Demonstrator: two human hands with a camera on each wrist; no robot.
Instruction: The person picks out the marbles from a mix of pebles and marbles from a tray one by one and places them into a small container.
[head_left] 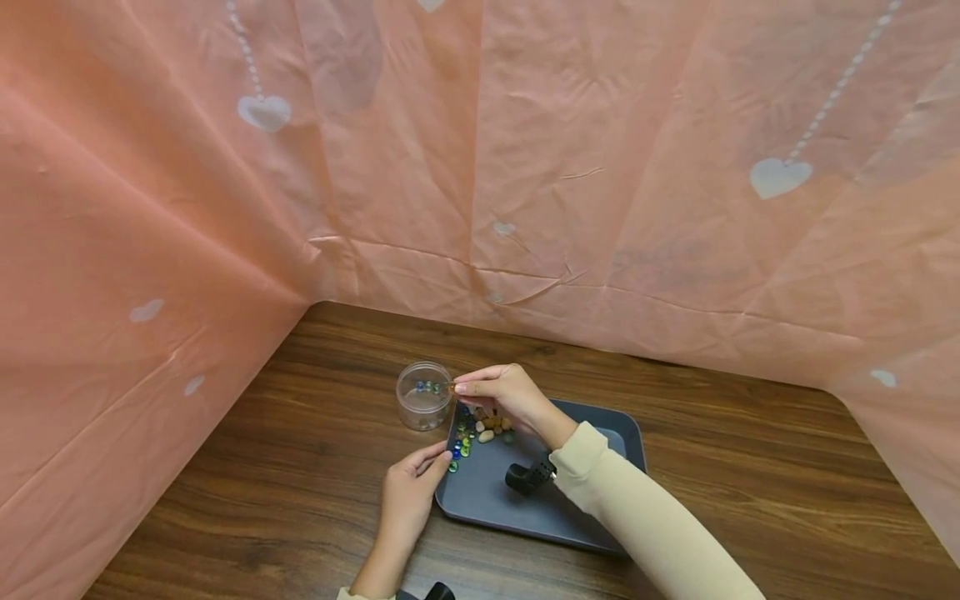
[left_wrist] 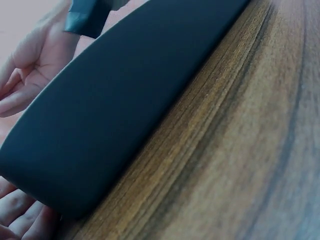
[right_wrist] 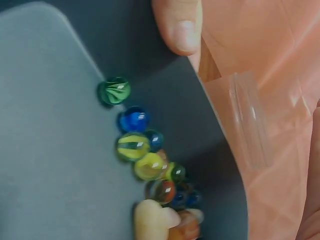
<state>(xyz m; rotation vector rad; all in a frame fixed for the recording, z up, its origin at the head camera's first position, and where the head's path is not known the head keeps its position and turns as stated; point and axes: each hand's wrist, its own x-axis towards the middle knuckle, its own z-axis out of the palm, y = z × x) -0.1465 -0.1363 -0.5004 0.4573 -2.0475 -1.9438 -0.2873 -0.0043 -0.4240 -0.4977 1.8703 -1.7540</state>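
Observation:
My left hand (head_left: 406, 487) grips the left side of a dark grey tray (head_left: 495, 500), its thumb (right_wrist: 186, 36) over the rim and fingers (left_wrist: 22, 212) outside the wall. Marbles (head_left: 462, 446) in green, blue and yellow line the tray's left side, beside smooth tan and brown pebbles (head_left: 487, 435). Over the tray's far left corner, my right hand (head_left: 510, 392) pinches a small amber-coloured piece (head_left: 453, 387) between thumb and fingertips. This piece is right at the rim of a clear round jar (head_left: 423, 408); its exact kind is too small to tell. Several marbles (head_left: 429, 387) show in the jar.
The tray and jar stand on a dark wood-grain table (head_left: 300, 467). A pink curtain (head_left: 540, 167) with white hearts rises behind and on both sides. A black wrist camera (head_left: 527, 477) hangs from the right wrist over the tray.

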